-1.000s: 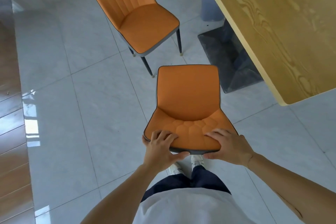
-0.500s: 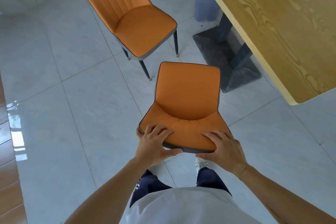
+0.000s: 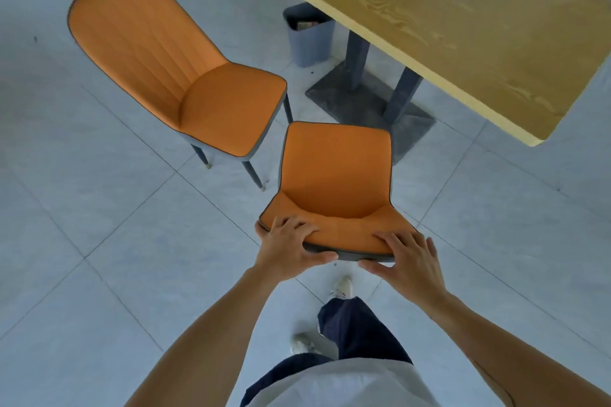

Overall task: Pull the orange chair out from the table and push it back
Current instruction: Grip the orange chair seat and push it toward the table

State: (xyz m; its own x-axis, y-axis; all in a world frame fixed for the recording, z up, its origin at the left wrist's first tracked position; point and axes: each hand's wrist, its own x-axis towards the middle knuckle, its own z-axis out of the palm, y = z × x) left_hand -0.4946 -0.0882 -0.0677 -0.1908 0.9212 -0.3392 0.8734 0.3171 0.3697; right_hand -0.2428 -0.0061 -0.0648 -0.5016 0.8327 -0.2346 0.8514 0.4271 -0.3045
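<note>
The orange chair [image 3: 335, 182] has a smooth padded seat, a quilted backrest and dark grey piping round its edges. It stands on the pale tiled floor [image 3: 99, 258], clear of the wooden table [image 3: 446, 26] and just off its near corner. The left hand [image 3: 291, 246] clamps the backrest's top edge, fingers over the front, thumb behind. The right hand [image 3: 408, 263] grips the same edge, fingers spread. A second orange chair [image 3: 185, 76] stands just beside it.
</note>
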